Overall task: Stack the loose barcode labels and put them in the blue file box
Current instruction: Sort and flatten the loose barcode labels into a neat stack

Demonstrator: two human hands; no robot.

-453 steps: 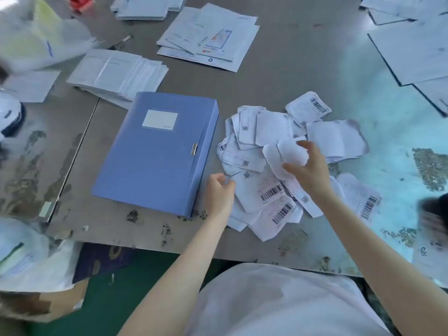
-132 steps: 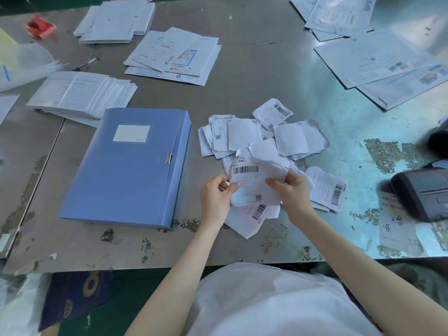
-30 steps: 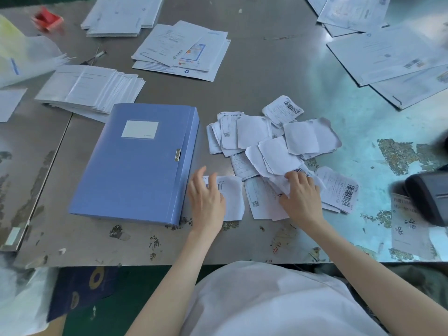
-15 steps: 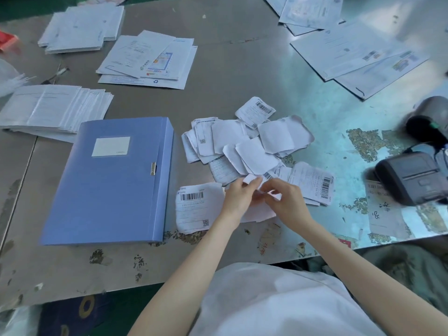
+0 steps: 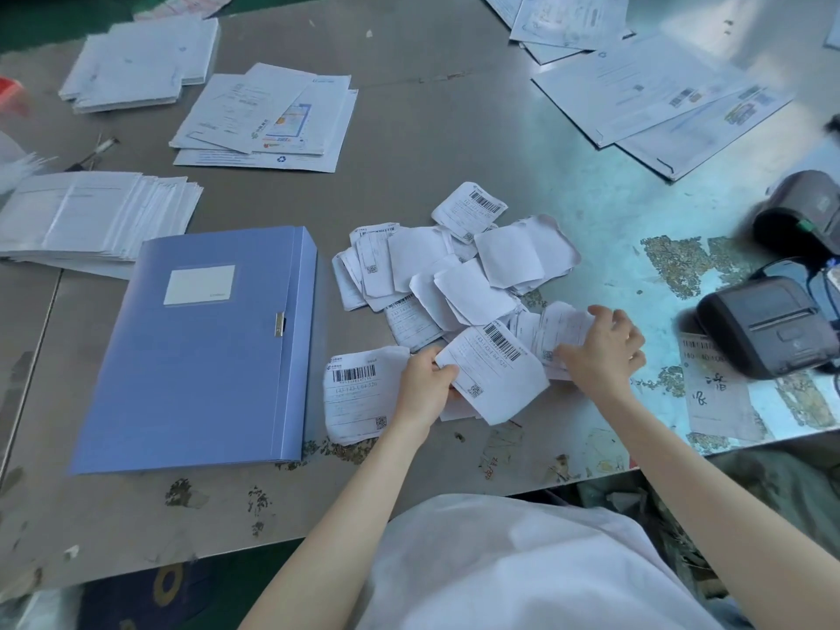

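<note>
1. The blue file box [image 5: 200,343] lies flat and closed on the metal table [image 5: 454,143], just left of the left hand. Its silver clasp [image 5: 280,324] faces the hands, and what is inside it is hidden.
2. A single label [image 5: 359,393] lies face up with its barcode showing, between the box and the left hand. Its right edge is tucked under that hand.
3. The left hand [image 5: 425,388] pinches the near corner of a tilted label [image 5: 495,375] that is printed side up. The thumb is on top and the fingers are curled beneath.
4. The right hand [image 5: 604,352], knuckles up and fingers curled, grips the edge of another slip [image 5: 561,329] just right of the tilted label.
5. Beyond both hands the loose barcode labels [image 5: 454,275] lie in an overlapping heap, many of them blank side up.
6. A dark label printer [image 5: 768,329] sits to the right of the right hand, apart from it.
</note>
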